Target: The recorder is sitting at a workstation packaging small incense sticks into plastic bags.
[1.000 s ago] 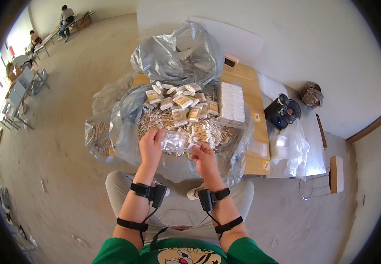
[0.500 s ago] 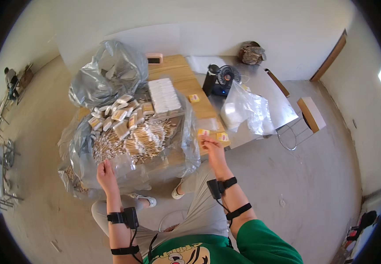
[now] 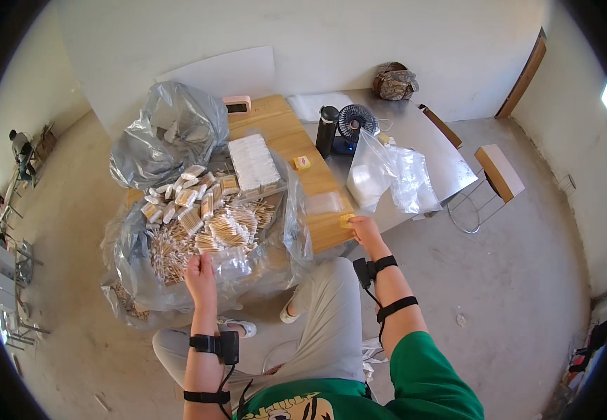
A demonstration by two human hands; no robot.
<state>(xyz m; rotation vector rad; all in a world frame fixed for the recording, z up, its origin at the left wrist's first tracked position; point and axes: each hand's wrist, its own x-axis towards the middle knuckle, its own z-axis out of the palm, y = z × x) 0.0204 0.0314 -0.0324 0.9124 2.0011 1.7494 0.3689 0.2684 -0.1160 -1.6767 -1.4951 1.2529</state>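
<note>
My left hand (image 3: 200, 276) is closed in a pinch on a clear plastic bag (image 3: 233, 264), which spreads to the right of its fingers. Below and beyond it lies a heap of loose cotton swabs (image 3: 230, 229) in a large grey plastic bag (image 3: 296, 234). Small packs of swabs (image 3: 190, 218) are piled on top of the heap. At the table's near right corner, my right hand (image 3: 368, 232) has its fingertips pinched on a small yellow card (image 3: 346, 220). The fingers partly cover the card, so I cannot tell whether there is more than one.
A stack of white packs (image 3: 253, 164) stands behind the heap, beside another grey bag (image 3: 170, 133). Another yellow card (image 3: 302, 162) and a clear sheet (image 3: 324, 203) lie on the wooden table (image 3: 270, 112). Right are a black bottle (image 3: 326, 131), a fan (image 3: 356, 123), plastic bags (image 3: 391, 178) and a stool (image 3: 497, 173).
My right hand has moved right along the table edge to the corner card. The yellow card formerly left of it has gone from its place. My left hand has shifted right, closer to the swabs.
</note>
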